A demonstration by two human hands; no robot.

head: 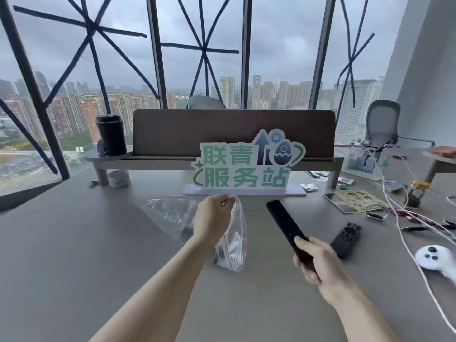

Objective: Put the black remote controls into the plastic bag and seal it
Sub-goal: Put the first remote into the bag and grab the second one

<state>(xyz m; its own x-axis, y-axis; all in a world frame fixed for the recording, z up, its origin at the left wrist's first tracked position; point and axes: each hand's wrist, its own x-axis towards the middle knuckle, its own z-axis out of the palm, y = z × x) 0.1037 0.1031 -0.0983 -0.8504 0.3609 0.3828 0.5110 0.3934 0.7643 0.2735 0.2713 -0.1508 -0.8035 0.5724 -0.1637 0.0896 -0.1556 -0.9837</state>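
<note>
My left hand (pixel 214 219) pinches the top corner of a clear plastic bag (pixel 234 245) with a red zip strip, which hangs down to the grey desk (pixel 86 255). My right hand (pixel 318 262) grips the near end of a long slim black remote (pixel 286 225), pointing away and up to the left, just right of the bag. A second, shorter black remote (pixel 346 239) with round buttons lies on the desk to the right of my right hand. Another clear bag (pixel 170 213) lies flat behind my left hand with something dark in it.
A green-and-white cut-out sign (pixel 246 166) stands behind the bag, in front of a raised shelf with a brown divider (pixel 232 132) and a black tumbler (pixel 111 134). A white game controller (pixel 434 257), white cables (pixel 399 218), a sticker sheet (pixel 355 199) and small clutter fill the right side.
</note>
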